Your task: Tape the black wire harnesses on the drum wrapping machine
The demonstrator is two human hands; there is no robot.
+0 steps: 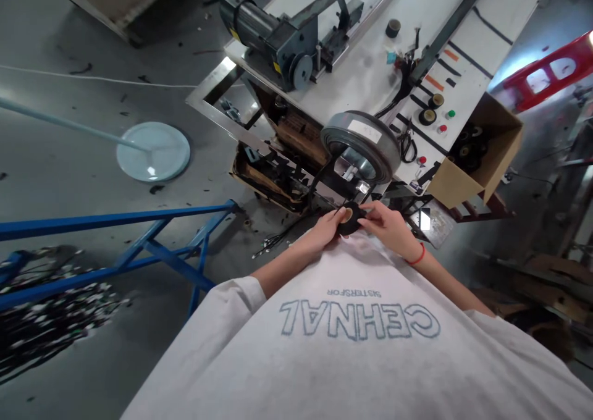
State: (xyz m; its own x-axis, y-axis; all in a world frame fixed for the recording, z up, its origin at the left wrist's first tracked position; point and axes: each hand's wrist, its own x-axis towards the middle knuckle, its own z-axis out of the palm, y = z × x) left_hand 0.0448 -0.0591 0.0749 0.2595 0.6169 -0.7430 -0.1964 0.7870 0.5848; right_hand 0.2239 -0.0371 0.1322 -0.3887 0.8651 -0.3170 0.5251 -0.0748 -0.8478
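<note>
Wire bundle (pixel 41 315): near left, dark strands heaped under the blue frame.
Blue frame (pixel 139 247): steel bars crossing the left side, above grey floor.
Floor disc (pixel 152 151): pale round plate, left of the machine, a thin pole running to it from the left.
Motor unit (pixel 273 37): dark grey, far centre, on the white machine table (pixel 352 74).
Large reel (pixel 361 142): round, dark-rimmed, at the near edge of the table, just beyond the hands.
Left hand (pixel 324 228): fingers curled and pressed against the left side of the black tape roll (pixel 349 218), thumb on top.
Black tape roll: small, held between both hands at centre, close to the body, just below the large reel.
Right hand (pixel 389 225): fingertips pinching the right edge of the roll; red band on the wrist.
Cardboard box (pixel 477 154): open, right of the table, holding more dark rolls.
Red stool (pixel 551 71): far right, plastic.
</note>
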